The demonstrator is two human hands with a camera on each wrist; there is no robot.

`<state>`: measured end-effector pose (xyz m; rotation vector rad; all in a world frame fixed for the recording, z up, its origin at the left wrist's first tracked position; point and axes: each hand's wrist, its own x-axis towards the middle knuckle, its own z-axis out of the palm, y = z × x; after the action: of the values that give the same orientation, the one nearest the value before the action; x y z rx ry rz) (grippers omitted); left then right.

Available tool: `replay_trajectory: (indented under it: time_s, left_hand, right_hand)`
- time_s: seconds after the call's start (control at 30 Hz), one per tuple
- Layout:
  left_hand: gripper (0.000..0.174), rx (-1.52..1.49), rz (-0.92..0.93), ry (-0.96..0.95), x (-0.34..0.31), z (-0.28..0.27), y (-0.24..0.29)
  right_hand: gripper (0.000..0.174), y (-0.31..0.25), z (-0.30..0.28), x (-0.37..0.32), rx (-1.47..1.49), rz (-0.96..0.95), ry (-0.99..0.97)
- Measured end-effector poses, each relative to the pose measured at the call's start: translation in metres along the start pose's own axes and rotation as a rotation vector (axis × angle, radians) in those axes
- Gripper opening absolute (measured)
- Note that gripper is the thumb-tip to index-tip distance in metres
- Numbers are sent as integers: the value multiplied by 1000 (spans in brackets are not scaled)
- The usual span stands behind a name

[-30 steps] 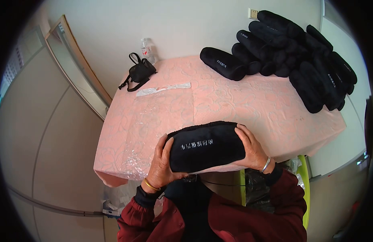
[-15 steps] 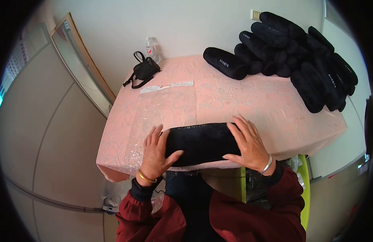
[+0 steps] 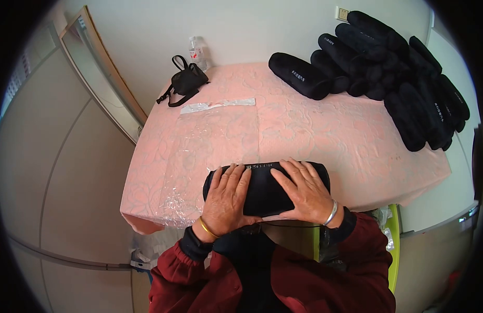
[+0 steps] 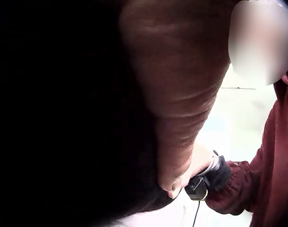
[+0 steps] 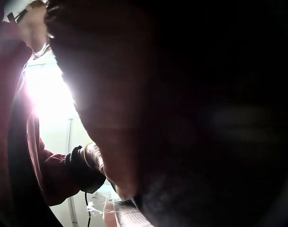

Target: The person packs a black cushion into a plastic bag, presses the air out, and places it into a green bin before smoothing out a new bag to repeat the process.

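Note:
A black plush cushion [image 3: 262, 190], roughly cylindrical, lies crosswise at the table's near edge in the head view, its white lettering turned to the far side. My left hand [image 3: 227, 202] rests on its left part with fingers extended over the top. On the right part lies my right hand [image 3: 307, 195], fingers spread and straight toward the far edge. Both thumbs point inward along the near side. In the left wrist view the left thumb [image 4: 174, 127] lies along dark fabric; the right wrist view is mostly dark, with the right thumb [image 5: 111, 142] against the cushion.
Several similar black cushions [image 3: 299, 75] are heaped at the back right of the pink-covered table [image 3: 304, 130]. A clear plastic bag [image 3: 210, 133] lies flat at left. Behind it are a small black bag [image 3: 188, 81] and a plastic bottle [image 3: 197, 52]. A green-edged container [image 3: 392, 250] stands below.
The cushion has gone from held up with lettering facing me to lying with lettering rolled away. My hands let go of its ends, spread, then moved inward onto its top.

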<state>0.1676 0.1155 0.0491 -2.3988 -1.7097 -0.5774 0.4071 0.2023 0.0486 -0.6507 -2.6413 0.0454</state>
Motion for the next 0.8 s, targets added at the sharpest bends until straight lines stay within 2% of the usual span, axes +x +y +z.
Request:
replay_trajectory:
  time_s: [0.23, 0.33, 0.5, 0.63, 0.73, 0.77, 0.8]
  left_hand:
    - [109, -136, -98, 32, -12, 3, -34]
    - [105, -360, -162, 22, -15, 5, -43]
    - [106, -348, -139, 71, -23, 7, -41]
    - [105, -410, -183, 140, -37, 7, -32]
    - [93, -453, -131, 146, -37, -17, -26]
    - [93, -451, -125, 146, -37, -27, -23]
    - [84, -611, -210, 181, -37, -39, -20]
  right_hand:
    - [111, 28, -6, -12, 91, 94, -42]
    - [112, 36, -3, -20, 121, 147, -34]
    - [111, 37, 0, -41, 146, 172, 37]
    - [102, 31, 7, -65, 320, 257, 177]
    - [84, 24, 1, -69, 296, 248, 340]
    - [84, 24, -5, -70, 293, 248, 345]
    - [76, 26, -15, -72, 446, 306, 356]
